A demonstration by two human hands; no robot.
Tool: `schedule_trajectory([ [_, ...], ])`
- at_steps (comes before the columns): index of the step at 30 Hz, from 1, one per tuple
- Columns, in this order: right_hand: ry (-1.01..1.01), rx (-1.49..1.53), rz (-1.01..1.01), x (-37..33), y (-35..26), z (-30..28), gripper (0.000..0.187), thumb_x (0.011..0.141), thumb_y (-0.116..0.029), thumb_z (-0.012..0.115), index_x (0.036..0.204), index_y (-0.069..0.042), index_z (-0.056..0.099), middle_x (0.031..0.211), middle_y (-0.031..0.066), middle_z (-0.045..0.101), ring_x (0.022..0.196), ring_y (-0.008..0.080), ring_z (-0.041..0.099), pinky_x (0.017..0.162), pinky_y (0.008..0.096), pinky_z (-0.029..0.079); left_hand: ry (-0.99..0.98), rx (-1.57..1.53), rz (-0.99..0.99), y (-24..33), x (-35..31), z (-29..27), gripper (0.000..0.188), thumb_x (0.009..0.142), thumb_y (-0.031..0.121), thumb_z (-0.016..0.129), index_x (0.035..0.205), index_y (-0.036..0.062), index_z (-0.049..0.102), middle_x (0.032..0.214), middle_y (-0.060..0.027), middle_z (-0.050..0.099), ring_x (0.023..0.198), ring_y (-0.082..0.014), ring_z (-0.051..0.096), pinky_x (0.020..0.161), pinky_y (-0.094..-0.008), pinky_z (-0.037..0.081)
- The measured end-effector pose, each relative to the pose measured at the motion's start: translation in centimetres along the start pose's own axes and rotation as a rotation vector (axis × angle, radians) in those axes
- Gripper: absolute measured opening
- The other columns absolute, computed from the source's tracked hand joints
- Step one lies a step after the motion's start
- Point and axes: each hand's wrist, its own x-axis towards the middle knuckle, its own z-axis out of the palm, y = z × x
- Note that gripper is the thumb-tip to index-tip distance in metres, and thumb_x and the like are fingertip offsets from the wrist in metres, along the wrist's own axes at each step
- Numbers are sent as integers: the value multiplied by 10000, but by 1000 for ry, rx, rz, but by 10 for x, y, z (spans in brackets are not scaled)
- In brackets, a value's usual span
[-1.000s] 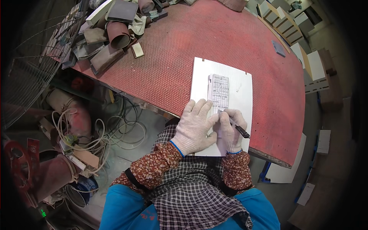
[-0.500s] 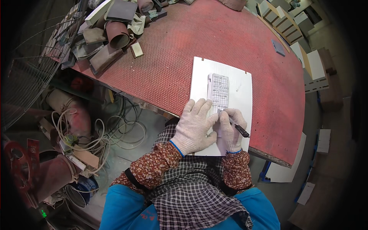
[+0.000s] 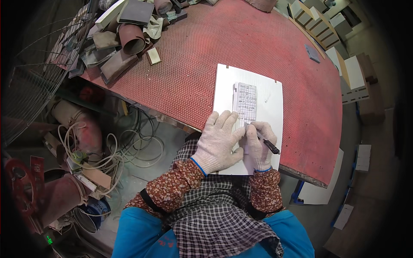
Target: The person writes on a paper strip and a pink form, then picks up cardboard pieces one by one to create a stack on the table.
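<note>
A white board [image 3: 269, 92] lies at the near edge of the red table, and on it rests a small notepad [image 3: 247, 96] with a ruled, handwritten page. My left hand [image 3: 218, 142], in a pale knit glove, lies flat with fingers stretched over the board and the pad's lower left side. In my gloved right hand [image 3: 259, 144] is a pen [image 3: 272, 147] with a black end, gripped between thumb and fingers. Its tip meets the lower part of the page. The pad's bottom portion is partly hidden by both hands.
The red perforated tabletop [image 3: 189, 56] surrounds the board. Sanding blocks and rolled abrasive sheets [image 3: 131, 38] pile up at its far left. A grey block [image 3: 312, 53] lies far right. Coiled hoses [image 3: 116, 150] hang below left, beside a wire fan guard [image 3: 38, 73]. White panels [image 3: 355, 77] stand at right.
</note>
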Motion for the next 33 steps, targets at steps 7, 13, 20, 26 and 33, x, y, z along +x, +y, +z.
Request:
schedule_trajectory([
  [7, 7, -57, 36, 0, -8, 2, 81, 1000, -40, 651, 990, 37, 627, 771, 58, 662, 647, 90, 617, 576, 266, 522, 14, -21, 2, 0, -1, -1, 617, 795, 351, 743, 1346, 98, 632, 1452, -249, 510, 1441, -404, 409, 1227, -593, 246],
  [13, 17, -15, 49, 0, 7, -2, 74, 1004, -32, 642, 1005, 40, 627, 771, 63, 662, 640, 89, 612, 565, 264, 515, 23, -10, 0, 0, 0, -2, 595, 789, 366, 735, 1313, 91, 673, 1458, -238, 530, 1443, -369, 408, 1248, -563, 216],
  [20, 0, 81, 75, -1, 3, 0, 93, 1005, -49, 651, 1008, 41, 628, 772, 70, 670, 646, 95, 627, 569, 269, 523, 7, -26, -8, 1, 0, -2, 609, 794, 344, 742, 1341, 99, 634, 1461, -250, 506, 1447, -405, 408, 1230, -600, 248],
  [26, -26, -13, -13, 0, -1, -2, 99, 1009, -55, 646, 1003, 40, 621, 773, 74, 668, 648, 104, 631, 568, 277, 528, 17, -22, -9, 1, 0, -1, 609, 785, 334, 742, 1338, 103, 636, 1452, -248, 509, 1443, -406, 408, 1224, -600, 253],
  [33, 11, 202, 110, -3, -9, 2, 111, 1025, -68, 625, 1016, 42, 612, 778, 85, 672, 637, 107, 623, 551, 283, 522, 9, -22, 1, 1, 0, -2, 571, 776, 336, 750, 1288, 106, 645, 1446, -244, 513, 1441, -400, 406, 1218, -599, 256],
])
